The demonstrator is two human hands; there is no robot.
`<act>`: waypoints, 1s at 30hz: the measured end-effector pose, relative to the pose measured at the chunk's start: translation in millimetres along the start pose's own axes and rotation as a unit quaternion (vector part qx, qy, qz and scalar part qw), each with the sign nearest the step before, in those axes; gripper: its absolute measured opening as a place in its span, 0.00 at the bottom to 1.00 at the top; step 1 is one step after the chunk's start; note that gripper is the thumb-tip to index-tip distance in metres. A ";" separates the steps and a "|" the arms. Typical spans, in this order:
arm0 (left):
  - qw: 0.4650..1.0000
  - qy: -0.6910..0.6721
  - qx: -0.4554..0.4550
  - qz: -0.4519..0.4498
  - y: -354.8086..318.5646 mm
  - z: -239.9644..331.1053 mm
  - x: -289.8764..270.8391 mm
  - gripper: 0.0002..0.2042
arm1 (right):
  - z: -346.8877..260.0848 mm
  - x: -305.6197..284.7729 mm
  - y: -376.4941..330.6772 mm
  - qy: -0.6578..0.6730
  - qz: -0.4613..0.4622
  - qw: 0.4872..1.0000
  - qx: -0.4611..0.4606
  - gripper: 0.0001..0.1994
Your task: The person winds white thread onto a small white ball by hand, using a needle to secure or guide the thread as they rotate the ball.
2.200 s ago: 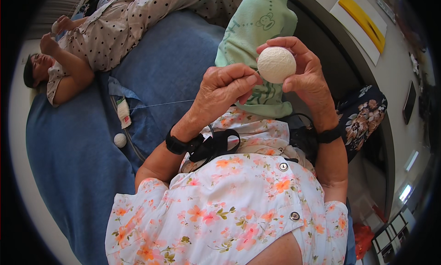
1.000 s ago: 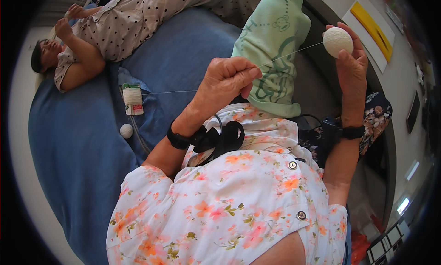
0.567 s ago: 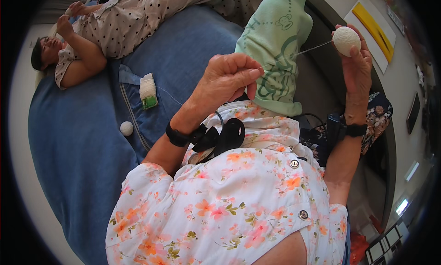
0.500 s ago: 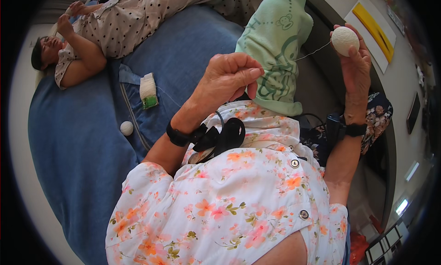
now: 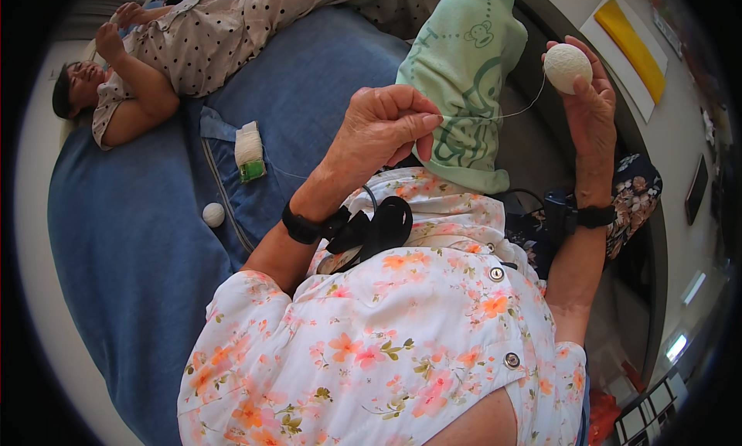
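My right hand (image 5: pixel 593 98) holds a white thread-wound ball (image 5: pixel 568 68) up between its fingers and thumb, at the upper right. From the ball a thin white thread (image 5: pixel 510 115) sags across to my left hand (image 5: pixel 393 125), which pinches it between thumb and forefinger. On the other side of my left wrist, the thread runs back to a wound bundle of white thread (image 5: pixel 249 146) with a green end, lying on the blue cover. A second white ball (image 5: pixel 213 215) rests on that cover, nearer to me and left of the bundle.
A green towel-like cloth (image 5: pixel 464 90) with a printed monkey lies beyond my lap. Another person in a dotted garment (image 5: pixel 224 40) reclines at the far left of the blue cover (image 5: pixel 116 253). At the right, a table (image 5: pixel 665 137) carries a yellow piece (image 5: pixel 630 48) and a dark phone-like slab (image 5: pixel 696 189).
My right hand has shifted slightly left with the ball, and the ball has turned a little. The thread between my hands hangs slacker. My left hand has barely moved.
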State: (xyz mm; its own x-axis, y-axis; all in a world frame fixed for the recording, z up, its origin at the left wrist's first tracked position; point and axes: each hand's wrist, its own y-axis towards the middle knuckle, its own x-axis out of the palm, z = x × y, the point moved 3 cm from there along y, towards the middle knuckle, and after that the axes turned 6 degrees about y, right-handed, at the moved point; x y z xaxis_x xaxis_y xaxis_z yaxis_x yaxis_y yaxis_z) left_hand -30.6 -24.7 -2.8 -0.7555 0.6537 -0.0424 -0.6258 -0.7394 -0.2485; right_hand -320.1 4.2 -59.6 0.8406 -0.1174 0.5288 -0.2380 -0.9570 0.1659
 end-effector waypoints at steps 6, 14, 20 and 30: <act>1.000 -0.013 -0.007 0.019 -1.5 -6.1 -0.9 0.04 | 5.8 4.1 1.7 -0.014 -0.027 1.000 -0.004 0.35; 0.999 0.048 0.023 0.003 10.9 -35.1 -7.5 0.05 | 12.6 -16.5 2.9 0.105 0.041 0.994 0.013 0.35; 0.995 0.061 0.073 0.015 5.2 -22.6 -3.4 0.06 | 15.3 -21.9 8.9 0.162 0.032 0.986 0.009 0.33; 0.988 0.102 0.116 -0.006 7.1 -21.7 6.5 0.05 | 11.5 -27.0 5.7 0.133 0.048 0.990 0.002 0.30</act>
State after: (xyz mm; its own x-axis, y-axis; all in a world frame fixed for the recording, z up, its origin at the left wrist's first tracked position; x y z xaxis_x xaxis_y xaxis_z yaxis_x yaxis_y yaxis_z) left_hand -35.7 -22.2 -25.9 -0.7075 0.6645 -0.2406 -0.6802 -0.7327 -0.0235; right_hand -338.5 -1.1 -82.5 0.6565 -0.1345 0.7422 -0.3087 -0.9457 0.1016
